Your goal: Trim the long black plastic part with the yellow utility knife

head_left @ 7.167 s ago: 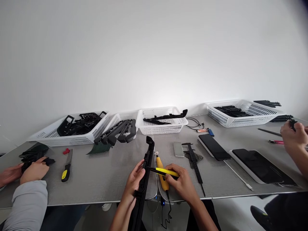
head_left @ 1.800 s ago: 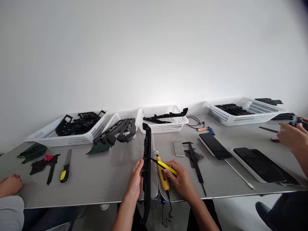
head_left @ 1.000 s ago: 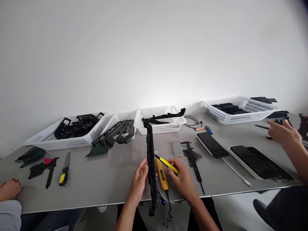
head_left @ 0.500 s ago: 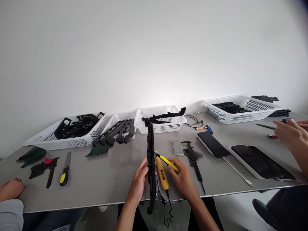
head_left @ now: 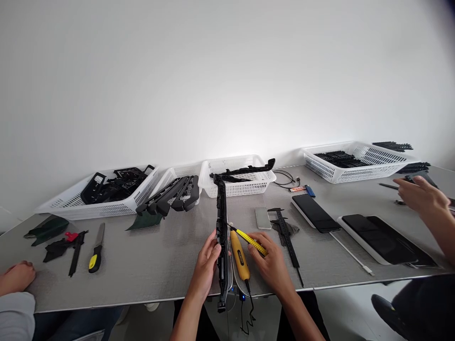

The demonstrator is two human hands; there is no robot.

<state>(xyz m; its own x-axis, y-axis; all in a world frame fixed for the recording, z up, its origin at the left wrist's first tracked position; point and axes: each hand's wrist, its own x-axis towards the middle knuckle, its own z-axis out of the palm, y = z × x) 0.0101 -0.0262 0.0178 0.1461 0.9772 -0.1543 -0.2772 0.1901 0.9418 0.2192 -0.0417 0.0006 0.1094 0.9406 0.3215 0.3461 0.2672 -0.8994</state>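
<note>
My left hand (head_left: 206, 265) grips a long black plastic strip (head_left: 222, 222) that stands on edge along the grey table (head_left: 159, 258), its far end near the middle white basket (head_left: 237, 177) and its near end past the table's front edge. My right hand (head_left: 272, 267) holds a slim yellow and black hand tool (head_left: 249, 240), and the tool's dark tip touches the strip's right side. An orange-handled tool (head_left: 239, 261) with a cable lies flat between my two hands.
White baskets of black parts stand at the back left (head_left: 103, 192), centre left (head_left: 177, 182) and back right (head_left: 355, 163). A caliper (head_left: 287, 234), phone (head_left: 262, 218) and dark tablets (head_left: 382, 239) lie to the right. Other people's hands are at the left (head_left: 16, 277) and right (head_left: 419, 196). A yellow-handled knife (head_left: 95, 253) lies left.
Since 7.2 s ago the strip has been pushed away from me, lying further onto the table, and turned on edge. The person on the left set down the black parts and drew the hand back.
</note>
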